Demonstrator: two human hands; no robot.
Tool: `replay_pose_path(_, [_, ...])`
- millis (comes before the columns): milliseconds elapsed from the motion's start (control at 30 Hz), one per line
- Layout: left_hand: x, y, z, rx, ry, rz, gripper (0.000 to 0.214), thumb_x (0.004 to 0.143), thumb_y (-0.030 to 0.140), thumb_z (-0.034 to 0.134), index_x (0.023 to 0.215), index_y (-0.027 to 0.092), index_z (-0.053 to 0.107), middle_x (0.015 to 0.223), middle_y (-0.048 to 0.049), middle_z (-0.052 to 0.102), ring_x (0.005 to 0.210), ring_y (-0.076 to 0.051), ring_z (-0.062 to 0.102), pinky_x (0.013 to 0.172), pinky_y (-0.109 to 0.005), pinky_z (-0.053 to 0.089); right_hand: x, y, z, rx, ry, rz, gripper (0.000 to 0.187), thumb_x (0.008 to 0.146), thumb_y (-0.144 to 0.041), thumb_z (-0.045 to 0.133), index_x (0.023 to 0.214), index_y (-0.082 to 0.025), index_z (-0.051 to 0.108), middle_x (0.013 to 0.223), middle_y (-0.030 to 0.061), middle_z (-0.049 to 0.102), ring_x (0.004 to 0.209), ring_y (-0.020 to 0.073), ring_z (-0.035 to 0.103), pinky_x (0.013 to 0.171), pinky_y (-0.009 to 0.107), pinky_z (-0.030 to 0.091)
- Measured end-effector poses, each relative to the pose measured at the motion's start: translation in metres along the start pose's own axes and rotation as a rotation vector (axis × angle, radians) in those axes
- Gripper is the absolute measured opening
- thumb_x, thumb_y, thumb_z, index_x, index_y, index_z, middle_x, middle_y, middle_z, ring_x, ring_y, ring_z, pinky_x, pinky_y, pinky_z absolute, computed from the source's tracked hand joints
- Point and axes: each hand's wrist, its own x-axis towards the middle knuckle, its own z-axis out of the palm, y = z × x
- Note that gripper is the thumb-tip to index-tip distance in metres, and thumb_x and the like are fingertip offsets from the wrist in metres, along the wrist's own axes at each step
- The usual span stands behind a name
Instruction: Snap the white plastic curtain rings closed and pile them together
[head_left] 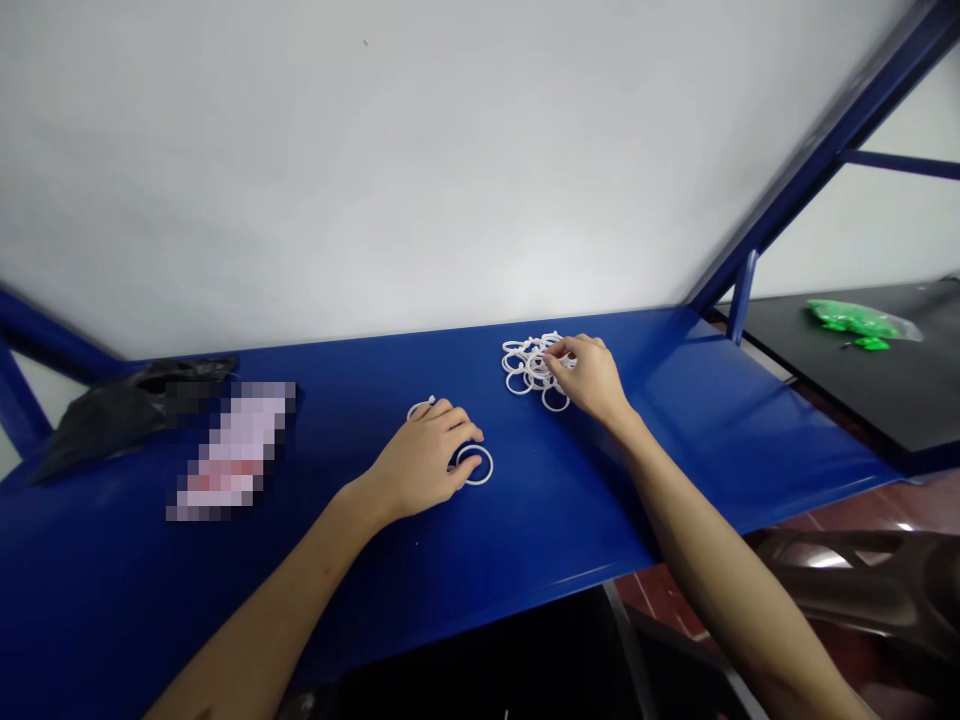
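Observation:
White plastic rings with small knobs lie in a loose pile (pixel 536 370) at the back of the blue table (pixel 577 480). My right hand (pixel 592 378) reaches over the pile's right side, thumb and forefinger pinched together on a ring there. Flat on the tabletop rests my left hand (pixel 424 455), its fingers stretched out and slightly apart. A separate white ring (pixel 491 466) sticks out beside its thumb and forefinger. Part of another ring (pixel 409 411) shows past the back of that hand, which covers the rest.
On the left of the table lie a black plastic bag (pixel 112 415) and a blurred-out pinkish flat object (pixel 240 440). A pale wall (pixel 420 200) stands behind, with blue metal braces at both sides. At right, a dark table (pixel 862 370) bears a bag of green pieces (pixel 855 318).

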Motion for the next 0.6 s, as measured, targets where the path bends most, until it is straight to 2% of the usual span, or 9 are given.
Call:
replay_pose_path(200, [0.001,-0.001,0.003,0.002,-0.002,0.004,0.019,0.092,0.031,0.059,0.107,0.021,0.068,0.106,-0.0029,0.069,0.106,-0.023,0.057,0.109,-0.049,0.035,-0.003,0.005,0.004,-0.11,-0.055,-0.05,0.01,0.084,-0.027,0.068,0.087,-0.021,0.076,0.093,0.0101,0.066,0.092,0.0275,0.052,0.085,0.04,0.044])
replay_pose_path(367, [0.001,0.0,0.003,0.008,0.013,0.003,0.016,0.092,0.028,0.06,0.104,0.022,0.068,0.104,-0.0032,0.07,0.104,-0.024,0.058,0.106,-0.048,0.037,-0.003,0.008,0.006,-0.136,-0.004,-0.076,0.013,0.086,-0.026,0.066,0.09,-0.019,0.076,0.094,0.0118,0.066,0.093,0.0287,0.051,0.086,0.042,0.045])
replay_pose_path(467, [0.003,0.0,0.006,0.025,0.042,0.008,0.013,0.094,0.027,0.058,0.1,0.022,0.069,0.1,-0.0028,0.07,0.1,-0.023,0.057,0.101,-0.046,0.039,-0.003,0.007,0.007,-0.119,0.04,-0.103,0.014,0.086,-0.026,0.065,0.092,-0.019,0.075,0.095,0.0118,0.065,0.094,0.0289,0.051,0.088,0.042,0.046])
replay_pose_path(600, [0.005,-0.002,0.01,0.067,0.106,-0.022,0.017,0.097,0.026,0.053,0.086,0.022,0.066,0.089,-0.002,0.07,0.092,-0.022,0.057,0.087,-0.04,0.041,-0.009,-0.005,0.01,-0.047,0.09,-0.169,0.017,0.092,-0.027,0.059,0.096,-0.02,0.073,0.099,0.012,0.066,0.098,0.0291,0.053,0.09,0.044,0.046])
